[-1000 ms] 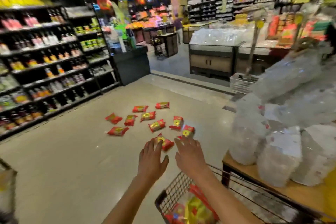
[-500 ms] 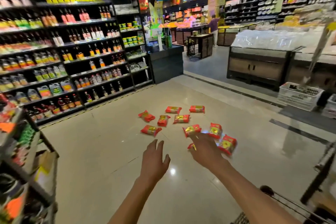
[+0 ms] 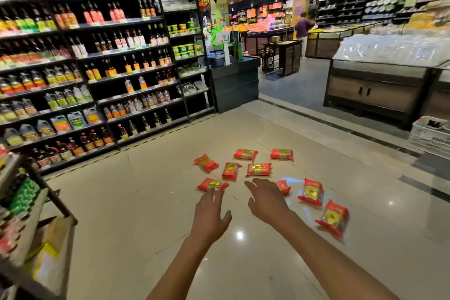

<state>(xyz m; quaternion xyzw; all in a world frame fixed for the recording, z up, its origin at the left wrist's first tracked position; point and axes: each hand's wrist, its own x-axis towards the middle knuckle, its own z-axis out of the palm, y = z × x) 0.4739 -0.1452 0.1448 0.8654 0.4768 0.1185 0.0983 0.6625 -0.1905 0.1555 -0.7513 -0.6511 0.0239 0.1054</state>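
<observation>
your red packets (image 3: 259, 169) lie scattered flat on the shop floor (image 3: 146, 214), in a loose cluster just ahead of you, most of them apart from one another. your left hand (image 3: 210, 214) hovers with its fingers (image 3: 209, 198) spread and released, holding nothing. their tips are at the near edge of the nearest packet (image 3: 212, 184); whether they touch it i cannot tell through the blur. your right hand (image 3: 266, 198) is likewise released and empty, palm down, covering part of a small packet (image 3: 283, 187) just beside it. two more packets (image 3: 311, 191) lie off to your right.

by the look of them, these are light, pillow-style foil bags: soft, a little puffed, crinkly and slick, with contents that may crush. they should weigh next to nothing, so one hand to a bag will do. on that glossy floor they will likely skate away if you push from the side, so come down from above and pinch across the short width at the middle, or catch a crimped end seal. squeeze only enough to lift.
</observation>
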